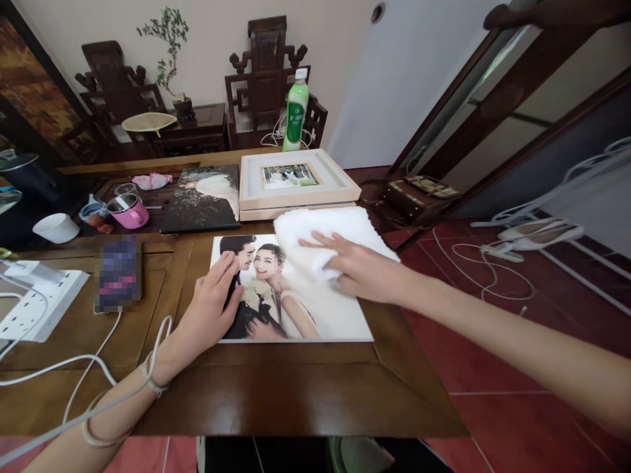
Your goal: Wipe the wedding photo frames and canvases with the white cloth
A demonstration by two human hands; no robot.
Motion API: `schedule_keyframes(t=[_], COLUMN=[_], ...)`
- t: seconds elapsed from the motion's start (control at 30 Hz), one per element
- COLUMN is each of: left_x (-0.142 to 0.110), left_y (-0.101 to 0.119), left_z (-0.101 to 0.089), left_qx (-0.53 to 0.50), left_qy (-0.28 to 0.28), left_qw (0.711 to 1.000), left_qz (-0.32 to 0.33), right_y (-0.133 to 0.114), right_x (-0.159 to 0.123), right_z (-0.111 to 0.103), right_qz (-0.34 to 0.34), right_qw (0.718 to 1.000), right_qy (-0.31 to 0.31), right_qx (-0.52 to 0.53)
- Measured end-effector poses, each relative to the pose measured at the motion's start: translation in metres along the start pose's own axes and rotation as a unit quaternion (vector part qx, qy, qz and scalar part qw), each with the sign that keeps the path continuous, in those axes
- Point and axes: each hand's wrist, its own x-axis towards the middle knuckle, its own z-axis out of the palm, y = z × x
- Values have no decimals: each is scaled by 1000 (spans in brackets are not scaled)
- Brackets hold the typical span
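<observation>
A large photo print of a couple lies flat on the wooden table in front of me. On its left edge rests my left hand, fingers stretched out flat and thumb apart, holding nothing. My right hand presses a white towel onto the photo's upper right corner. Two of its fingers spread over the towel while the others bend against a fold; the thumb is hard to make out. Part of the towel hangs past the photo's right side.
Behind the photo lie a pale wooden picture frame and a dark photo panel. A green bottle stands at the back. Leftward are a pink mug, a white cup, a blurred phone and a power strip with white cables.
</observation>
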Motion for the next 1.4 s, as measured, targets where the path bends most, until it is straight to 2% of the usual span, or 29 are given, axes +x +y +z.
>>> schedule_keyframes(t=[0.1,0.23,0.33,0.43,0.53,0.63,0.7,0.8,0.87,0.97,1.1,1.17,1.27,1.4], left_x=[0,0,0,-1,-1,-1,-1,-1,-1,-1,-1,-1,-1,-1], left_y=[0,0,-1,-2,-2,-2,-2,-2,-2,-2,-2,-2,-3,-4], left_z=[0,-1,-1,1,2,3,2,2,1,1,0,0,1,2], left_qx=[-3,-6,-7,-6,-5,-5,-5,-5,-4,-5,-7,-9,-14,-17], left_qy=[6,4,-3,-4,-1,0,1,-1,-2,-1,-5,-8,-11,-8], left_qw=[1000,1000,1000,1000,1000,1000,1000,1000,1000,1000,1000,1000,1000,1000], left_qz=[3,1,0,-3,-2,3,5,7,8,9,5,-1,-7,-6], right_y=[12,0,-27,-66,-105,-127,-124,-100,-77,-44,-19,-19,-36,-82], right_x=[12,1,-26,-59,-84,-93,-90,-72,-53,-20,18,28,26,-3], right_z=[-2,13,31,42,41,35,35,37,36,26,8,7,14,29], right_qz=[36,45,16,-19,-41,-68,-81,-80,-67,-37,-7,22,49,-19], right_qw=[999,998,995,991,988,987,987,988,991,998,1000,999,997,997], right_qy=[12,48,96,133,148,148,140,131,115,58,19,18,18,36], right_qx=[-1,-12,-10,-1,5,5,3,5,0,-9,-18,-25,-51,-62])
